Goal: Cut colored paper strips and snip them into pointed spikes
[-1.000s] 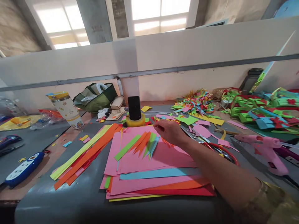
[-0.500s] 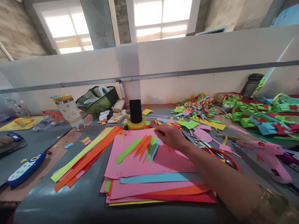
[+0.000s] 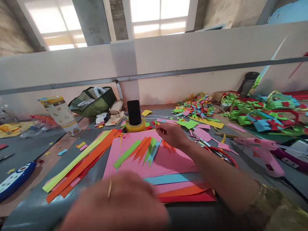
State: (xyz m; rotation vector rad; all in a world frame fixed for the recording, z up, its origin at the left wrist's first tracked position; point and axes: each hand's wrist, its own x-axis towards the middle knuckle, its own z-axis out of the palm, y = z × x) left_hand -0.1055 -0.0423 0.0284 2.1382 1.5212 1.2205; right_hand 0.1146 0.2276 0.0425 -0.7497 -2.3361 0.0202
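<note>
My left hand [image 3: 117, 202], with a gold ring, is smeared by motion over the near side of the paper stack; its fingers are unclear. My right hand [image 3: 173, 134] is at the stack's far edge, fingers curled together; what they hold, if anything, is hidden. Below it lie small orange pointed pieces [image 3: 168, 146]. On the pink paper sheets [image 3: 134, 170] a green strip [image 3: 127, 154], orange pointed strips [image 3: 141, 149], green pointed strips [image 3: 149, 150] and blue pointed strips [image 3: 154, 152] form a row. A blue strip [image 3: 173, 178] crosses the stack's near part.
Yellow and orange paper strips [image 3: 84, 163] lie left. A phone [image 3: 134, 112] stands in a yellow tape roll [image 3: 136, 125] behind the stack. Red-handled scissors [image 3: 222, 154] and a pink glue gun [image 3: 262, 150] lie right. A tumbler [image 3: 61, 115] and power strip [image 3: 18, 179] are left.
My left hand has come into view from below, over the near part of the stack. The view has shifted slightly right. My right hand stays at the stack's far edge.
</note>
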